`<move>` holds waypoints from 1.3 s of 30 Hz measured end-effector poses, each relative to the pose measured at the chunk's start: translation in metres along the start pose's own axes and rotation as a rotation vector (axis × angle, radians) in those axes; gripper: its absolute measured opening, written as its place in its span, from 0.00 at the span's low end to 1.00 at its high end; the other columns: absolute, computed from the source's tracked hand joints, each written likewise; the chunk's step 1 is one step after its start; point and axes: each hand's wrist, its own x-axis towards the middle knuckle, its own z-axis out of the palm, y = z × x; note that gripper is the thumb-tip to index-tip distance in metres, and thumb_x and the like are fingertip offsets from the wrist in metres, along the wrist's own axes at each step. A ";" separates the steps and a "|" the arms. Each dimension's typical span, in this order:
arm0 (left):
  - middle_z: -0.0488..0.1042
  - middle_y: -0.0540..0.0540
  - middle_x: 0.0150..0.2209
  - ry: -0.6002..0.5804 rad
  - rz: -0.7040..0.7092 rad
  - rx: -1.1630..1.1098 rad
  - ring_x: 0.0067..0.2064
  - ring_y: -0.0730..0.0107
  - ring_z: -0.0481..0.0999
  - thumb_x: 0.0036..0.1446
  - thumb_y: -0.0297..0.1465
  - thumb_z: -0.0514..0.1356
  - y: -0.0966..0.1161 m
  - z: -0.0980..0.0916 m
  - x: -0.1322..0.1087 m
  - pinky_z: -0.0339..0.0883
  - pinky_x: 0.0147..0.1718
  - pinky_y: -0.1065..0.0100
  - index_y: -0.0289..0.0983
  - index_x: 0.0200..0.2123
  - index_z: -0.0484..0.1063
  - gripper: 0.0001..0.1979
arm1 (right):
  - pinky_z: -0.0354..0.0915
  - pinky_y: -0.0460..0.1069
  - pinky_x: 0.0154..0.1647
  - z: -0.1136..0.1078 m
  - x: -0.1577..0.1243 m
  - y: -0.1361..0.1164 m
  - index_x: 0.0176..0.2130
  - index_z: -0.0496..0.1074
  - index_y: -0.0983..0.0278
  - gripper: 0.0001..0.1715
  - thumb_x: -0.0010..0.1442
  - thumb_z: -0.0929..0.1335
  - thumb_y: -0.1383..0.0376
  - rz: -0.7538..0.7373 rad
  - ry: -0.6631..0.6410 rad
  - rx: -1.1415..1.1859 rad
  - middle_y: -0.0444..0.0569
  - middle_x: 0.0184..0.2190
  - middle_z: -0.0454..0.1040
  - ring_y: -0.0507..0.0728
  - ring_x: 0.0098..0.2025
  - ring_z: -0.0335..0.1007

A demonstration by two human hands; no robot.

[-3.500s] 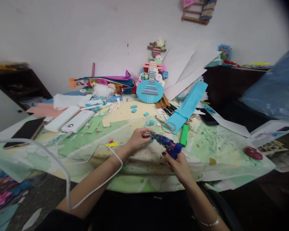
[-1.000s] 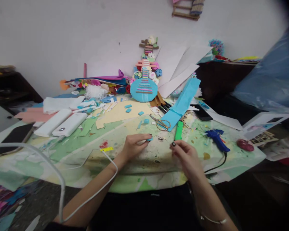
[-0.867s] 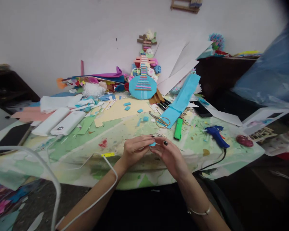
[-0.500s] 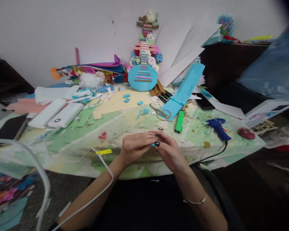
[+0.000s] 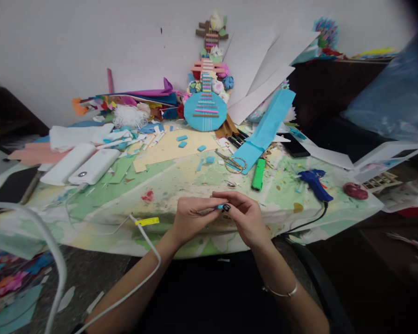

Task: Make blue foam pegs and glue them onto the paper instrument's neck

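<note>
Between my fingertips, above the table's front edge, is a small blue piece (image 5: 221,207), mostly covered. My left hand (image 5: 194,214) pinches it from the left, and my right hand (image 5: 248,217) closes on it from the right. Beyond my hands lie gold-handled scissors (image 5: 234,163), partly on a long blue paper strip (image 5: 264,127). Several small blue folded pieces (image 5: 182,144) rest on and near a cream paper sheet (image 5: 160,150). A green lighter-like object (image 5: 258,174) is right of the scissors.
A blue glue gun (image 5: 315,183) with a black cord lies at the right. Two white power banks (image 5: 94,166) and a dark phone (image 5: 12,185) sit left. A blue paper instrument (image 5: 205,111) leans on the wall. A white cable (image 5: 156,246) crosses my left forearm.
My left fingers have shifted slightly lower, and more of the blue piece shows between my hands. The whole view has moved a little.
</note>
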 end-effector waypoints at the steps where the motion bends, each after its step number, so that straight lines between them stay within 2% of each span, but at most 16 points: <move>1: 0.81 0.49 0.33 0.007 -0.034 -0.015 0.32 0.65 0.81 0.48 0.25 0.64 0.001 0.001 -0.001 0.76 0.33 0.71 0.41 0.34 0.80 0.10 | 0.65 0.54 0.52 0.001 0.000 -0.001 0.43 0.74 0.61 0.14 0.54 0.70 0.63 -0.036 0.020 -0.022 0.50 0.44 0.76 0.57 0.48 0.71; 6: 0.81 0.47 0.31 0.034 -0.229 -0.124 0.30 0.64 0.81 0.45 0.26 0.66 0.007 0.007 -0.003 0.76 0.30 0.70 0.38 0.33 0.81 0.09 | 0.67 0.56 0.51 0.010 -0.003 -0.003 0.43 0.72 0.61 0.13 0.56 0.69 0.65 -0.162 0.117 -0.045 0.51 0.46 0.75 0.58 0.50 0.71; 9: 0.81 0.46 0.32 0.046 -0.338 -0.237 0.33 0.61 0.81 0.44 0.26 0.66 0.009 0.010 -0.005 0.77 0.35 0.67 0.36 0.33 0.81 0.09 | 0.67 0.57 0.51 0.015 -0.005 -0.002 0.44 0.71 0.60 0.12 0.57 0.68 0.65 -0.194 0.157 -0.029 0.51 0.46 0.75 0.59 0.49 0.72; 14: 0.81 0.45 0.34 0.024 -0.433 -0.396 0.36 0.59 0.81 0.44 0.28 0.67 0.012 0.013 -0.007 0.77 0.39 0.63 0.35 0.33 0.80 0.10 | 0.70 0.58 0.49 0.021 -0.011 0.004 0.45 0.69 0.58 0.12 0.58 0.68 0.65 -0.263 0.225 -0.046 0.50 0.46 0.75 0.59 0.46 0.74; 17: 0.81 0.45 0.34 0.016 -0.475 -0.462 0.37 0.58 0.81 0.43 0.29 0.67 0.015 0.013 -0.007 0.77 0.39 0.62 0.35 0.34 0.80 0.11 | 0.70 0.57 0.48 0.021 -0.015 0.008 0.46 0.68 0.58 0.13 0.59 0.67 0.67 -0.316 0.245 -0.145 0.50 0.47 0.75 0.59 0.48 0.73; 20: 0.81 0.45 0.35 0.011 -0.496 -0.514 0.39 0.57 0.80 0.42 0.27 0.68 0.017 0.011 -0.006 0.76 0.42 0.61 0.36 0.36 0.80 0.13 | 0.69 0.55 0.51 0.019 -0.018 0.012 0.48 0.68 0.59 0.16 0.58 0.68 0.68 -0.348 0.259 -0.238 0.51 0.49 0.74 0.59 0.52 0.70; 26: 0.80 0.45 0.36 0.031 -0.483 -0.521 0.39 0.58 0.80 0.42 0.26 0.67 0.014 0.008 -0.008 0.76 0.43 0.60 0.37 0.34 0.80 0.11 | 0.66 0.56 0.54 0.019 -0.020 0.009 0.48 0.67 0.58 0.18 0.58 0.67 0.69 -0.298 0.230 -0.179 0.51 0.51 0.72 0.58 0.54 0.68; 33: 0.81 0.46 0.35 0.066 -0.429 -0.387 0.38 0.59 0.81 0.43 0.25 0.67 0.016 0.009 -0.010 0.77 0.41 0.63 0.36 0.33 0.80 0.10 | 0.66 0.57 0.54 0.021 -0.022 -0.005 0.44 0.71 0.60 0.11 0.59 0.67 0.66 -0.245 0.182 -0.053 0.51 0.49 0.73 0.59 0.50 0.71; 36: 0.81 0.46 0.33 0.056 -0.424 -0.365 0.36 0.60 0.81 0.43 0.25 0.67 0.018 0.010 -0.012 0.77 0.39 0.64 0.37 0.32 0.81 0.09 | 0.67 0.55 0.52 0.023 -0.022 -0.003 0.40 0.72 0.61 0.06 0.60 0.67 0.67 -0.211 0.196 -0.008 0.51 0.47 0.75 0.58 0.48 0.73; 39: 0.81 0.46 0.34 0.038 -0.439 -0.365 0.37 0.60 0.81 0.44 0.26 0.67 0.021 0.011 -0.014 0.77 0.40 0.64 0.37 0.33 0.80 0.09 | 0.69 0.54 0.49 0.024 -0.023 0.001 0.38 0.72 0.61 0.05 0.61 0.66 0.68 -0.238 0.221 0.007 0.50 0.45 0.76 0.57 0.45 0.75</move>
